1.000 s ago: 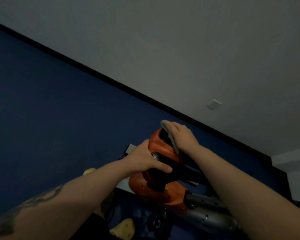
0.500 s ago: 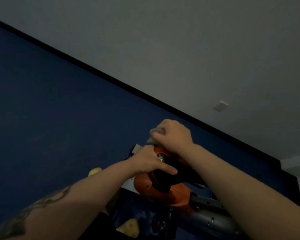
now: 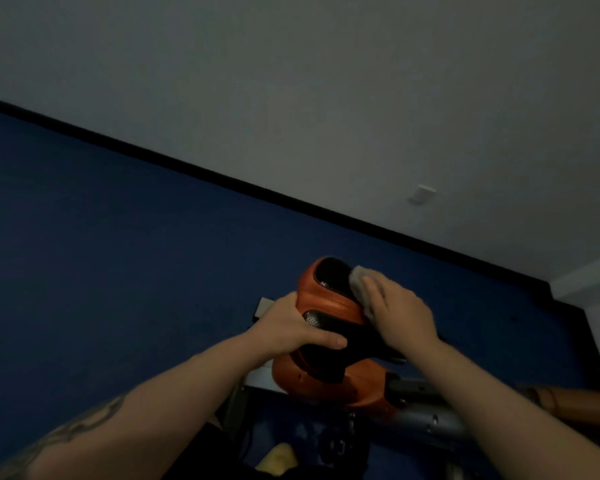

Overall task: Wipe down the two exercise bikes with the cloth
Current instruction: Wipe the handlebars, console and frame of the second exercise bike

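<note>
The orange-and-black console housing [image 3: 329,306] of the exercise bike [image 3: 326,382] sits low and just right of centre in the head view, directly ahead of both hands. Its long axis runs from about 5 o'clock, where it joins the orange body and grey frame tube [image 3: 426,414], up to about 11 o'clock, where its dark recessed top end points toward the wall. The left hand [image 3: 291,330] grips the housing from the 9 o'clock side, fingers curled over the far edge and thumb laid across the black lower face. The right hand [image 3: 395,313] lies at the 3 o'clock side, fingers fairly straight, pressing the grey cloth [image 3: 359,285] flat against the upper right flank just beside the recess. The right hand is nearer the uncovered top end, which lies toward 10 o'clock from the cloth; a wiping stroke would likely run along that axis. Only one bike is identifiable here.
</note>
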`<control>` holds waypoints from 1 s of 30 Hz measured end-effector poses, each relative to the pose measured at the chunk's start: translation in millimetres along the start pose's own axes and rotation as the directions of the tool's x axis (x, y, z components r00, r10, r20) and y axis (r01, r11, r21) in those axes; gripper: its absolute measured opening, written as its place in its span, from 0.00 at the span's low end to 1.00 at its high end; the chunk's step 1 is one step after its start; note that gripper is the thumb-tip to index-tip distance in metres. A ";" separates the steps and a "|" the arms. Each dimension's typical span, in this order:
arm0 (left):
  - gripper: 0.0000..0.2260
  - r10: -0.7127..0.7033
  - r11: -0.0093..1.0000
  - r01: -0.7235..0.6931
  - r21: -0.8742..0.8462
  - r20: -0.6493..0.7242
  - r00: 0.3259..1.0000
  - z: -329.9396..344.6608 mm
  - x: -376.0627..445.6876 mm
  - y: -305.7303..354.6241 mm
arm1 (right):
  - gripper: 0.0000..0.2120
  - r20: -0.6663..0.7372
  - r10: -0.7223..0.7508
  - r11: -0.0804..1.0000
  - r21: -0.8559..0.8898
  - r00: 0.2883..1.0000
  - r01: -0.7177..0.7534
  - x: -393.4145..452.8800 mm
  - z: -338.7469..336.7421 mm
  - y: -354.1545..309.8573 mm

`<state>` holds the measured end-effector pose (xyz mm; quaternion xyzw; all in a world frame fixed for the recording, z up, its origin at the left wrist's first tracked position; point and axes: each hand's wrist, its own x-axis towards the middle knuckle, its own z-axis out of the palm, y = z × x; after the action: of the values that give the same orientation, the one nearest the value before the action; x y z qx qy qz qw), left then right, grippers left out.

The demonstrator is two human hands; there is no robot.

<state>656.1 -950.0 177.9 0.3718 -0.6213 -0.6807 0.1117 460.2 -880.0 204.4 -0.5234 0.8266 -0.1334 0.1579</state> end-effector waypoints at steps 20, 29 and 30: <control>0.63 0.115 0.933 -0.223 0.283 0.351 0.929 -56.5 14.3 21.1 | 0.20 -0.237 0.298 0.947 -0.045 0.925 -0.317 14.9 21.2 -75.0; 0.33 0.210 0.840 -0.418 0.347 0.503 0.839 -72.2 44.8 45.9 | 0.19 -0.304 0.405 0.898 -0.048 0.862 -0.438 -27.4 10.6 -45.6; 0.28 0.244 0.811 -0.465 0.354 0.518 0.820 -65.7 50.6 52.0 | 0.21 -0.338 0.455 0.860 -0.070 0.824 -0.505 -33.3 20.5 -58.5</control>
<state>647.0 -1041.7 210.7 0.0940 -0.8339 -0.5439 0.0014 529.9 -875.3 212.3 -0.2811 0.9539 -0.1043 0.0132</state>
